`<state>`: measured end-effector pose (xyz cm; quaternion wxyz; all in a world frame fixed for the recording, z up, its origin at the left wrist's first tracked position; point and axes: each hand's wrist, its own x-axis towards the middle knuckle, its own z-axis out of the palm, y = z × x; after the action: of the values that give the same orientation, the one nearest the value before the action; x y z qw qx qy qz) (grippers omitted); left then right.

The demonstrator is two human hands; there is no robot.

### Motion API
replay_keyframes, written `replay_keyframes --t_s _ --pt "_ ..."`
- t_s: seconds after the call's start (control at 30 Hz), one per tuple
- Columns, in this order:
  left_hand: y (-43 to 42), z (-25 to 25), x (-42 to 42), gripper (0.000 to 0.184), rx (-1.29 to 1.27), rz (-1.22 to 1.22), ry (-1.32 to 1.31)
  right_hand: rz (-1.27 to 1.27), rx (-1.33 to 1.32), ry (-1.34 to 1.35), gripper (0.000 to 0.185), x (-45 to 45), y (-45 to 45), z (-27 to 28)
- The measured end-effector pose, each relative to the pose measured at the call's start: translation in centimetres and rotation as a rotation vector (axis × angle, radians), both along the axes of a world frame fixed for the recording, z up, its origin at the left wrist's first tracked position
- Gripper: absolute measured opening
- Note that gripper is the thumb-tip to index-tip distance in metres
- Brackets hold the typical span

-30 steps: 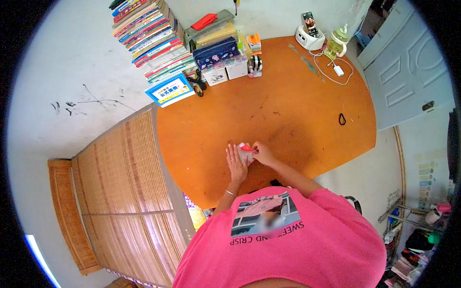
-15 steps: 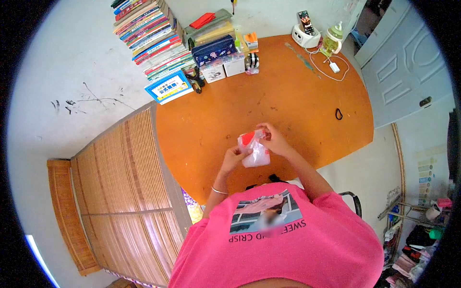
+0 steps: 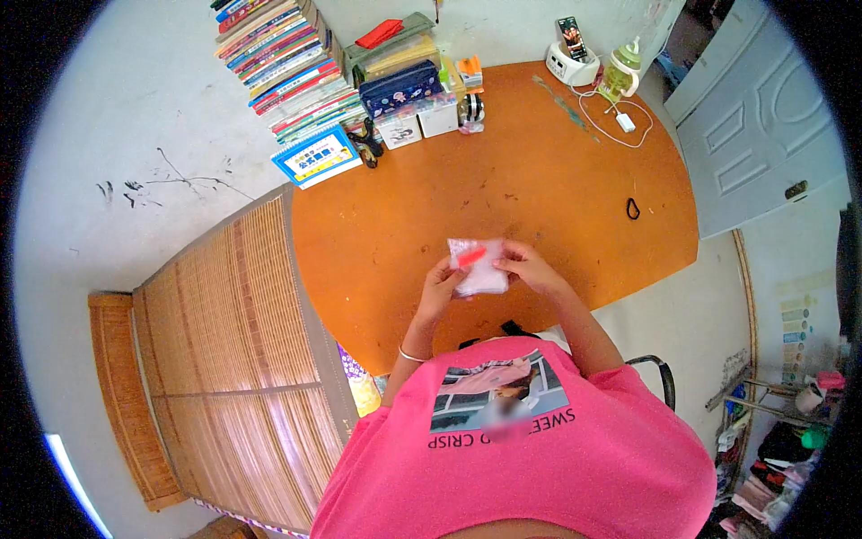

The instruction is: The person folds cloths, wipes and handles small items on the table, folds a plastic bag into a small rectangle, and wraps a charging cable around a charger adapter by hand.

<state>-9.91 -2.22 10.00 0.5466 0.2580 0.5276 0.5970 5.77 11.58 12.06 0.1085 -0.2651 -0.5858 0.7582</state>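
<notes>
A small whitish plastic bag with a red patch is held between both hands above the near part of the orange-brown table. My left hand grips its left side, thumb on the face turned toward me. At the right edge, my right hand pinches the bag with thumb and fingers. The fingers behind the bag are mostly hidden. What the bag contains, if anything, I cannot make out.
Tall book stacks, a blue-framed desk calendar and a dark blue pencil case stand at the back left. A phone, green bottle and white cable sit back right. A black hair tie lies right.
The bag now looks flatter and squarer, its red patch shown at a different slant. My right hand has shifted from the bag's top down to its right side.
</notes>
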Motion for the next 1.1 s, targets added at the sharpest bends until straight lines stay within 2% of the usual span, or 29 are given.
replay_keyframes --t_s 0.07,0.1,0.17,0.3,0.37,0.4,0.47,0.5,0.57,0.6,0.67,0.8,0.87,1.0,1.1 --pt "-0.1 0.5 0.1 0.03 0.051 0.019 -0.159 0.009 0.018 -0.029 0.019 0.2 0.1 -0.8" --pt "-0.1 1.0 0.0 0.03 0.05 0.018 -0.158 0.008 0.017 -0.029 0.019 0.2 0.1 -0.6" --pt "-0.1 2.1 -0.4 0.038 -0.037 -0.067 -0.468 0.032 0.294 0.057 0.023 0.3 -0.1 -0.2" --pt "0.4 1.2 0.6 0.044 -0.003 -0.051 -0.461 0.017 0.471 0.022 0.032 0.9 -0.6 2.5" --pt "0.7 1.5 1.0 0.048 -0.045 -0.078 0.053 0.03 0.645 0.016 0.034 1.2 -0.6 3.4" --pt "0.8 1.8 1.0 0.048 -0.05 -0.08 0.047 0.031 0.639 0.009 0.034 1.3 -0.5 3.3" --pt "1.4 2.5 0.5 0.042 -0.034 -0.095 -0.335 0.008 0.661 -0.051 0.034 1.6 -0.2 3.2" --pt "1.8 2.6 0.3 0.042 -0.033 -0.095 -0.338 0.01 0.661 -0.054 0.034 1.7 0.1 3.2" --pt "2.7 2.5 0.3 0.038 -0.206 -0.103 -0.279 -0.032 0.836 -0.036 0.033 2.2 0.3 3.2" --pt "3.1 1.9 0.5 0.038 -0.213 -0.098 -0.289 -0.023 0.828 -0.043 0.033 2.3 0.6 3.0" --pt "4.3 0.6 0.5 0.035 -0.066 -0.137 0.042 -0.048 0.64 -0.003 0.033 2.4 1.6 2.7" --pt "6.5 0.5 0.6 0.032 -0.145 -0.052 -0.141 -0.035 0.679 0.025 0.03 2.9 4.6 2.6" --pt "7.6 -0.1 0.6 0.033 -0.115 -0.053 -0.037 -0.064 0.064 -0.016 0.026 3.5 6.0 2.5" --pt "9.9 0.8 1.5 0.032 -0.066 0.033 -0.047 -0.121 -0.081 -0.083 0.016 3.6 8.3 0.9" --pt "12.1 0.4 1.5 0.032 0.012 0.038 0.025 -0.125 0.066 -0.079 0.017 3.5 10.1 -1.0"
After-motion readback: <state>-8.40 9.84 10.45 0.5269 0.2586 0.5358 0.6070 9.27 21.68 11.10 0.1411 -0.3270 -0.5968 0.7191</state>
